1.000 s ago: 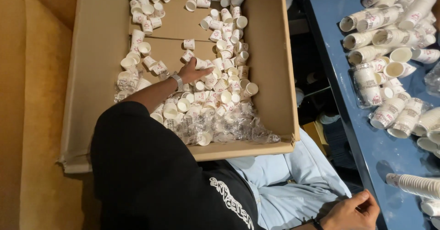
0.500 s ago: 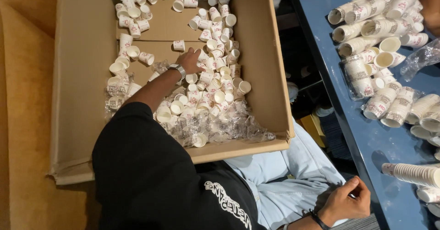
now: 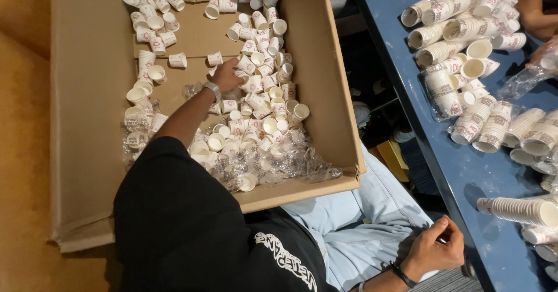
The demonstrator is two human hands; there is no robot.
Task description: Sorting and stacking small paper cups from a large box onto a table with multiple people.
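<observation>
A large open cardboard box [image 3: 87,123] holds several small white paper cups [image 3: 264,103] with red print, and crumpled clear plastic wrap [image 3: 290,164] lies near its front wall. My left hand [image 3: 225,75], with a watch on the wrist, reaches into the box and rests on the cups at the middle. Its fingers bend down over one cup, and I cannot tell whether they grip it. My right hand [image 3: 437,248] hangs over my lap in light blue trousers, fingers curled with nothing visible in them.
A blue table [image 3: 465,170] on the right carries stacked sleeves of cups [image 3: 442,36], some in plastic. One stack [image 3: 514,209] lies near its front. Another person's arm [image 3: 532,7] shows at the top right. Tan floor lies to the left.
My left hand stays among the cups, shifted slightly toward the box's back. My right hand has risen a little over my lap. The view has tilted, so more of the table shows.
</observation>
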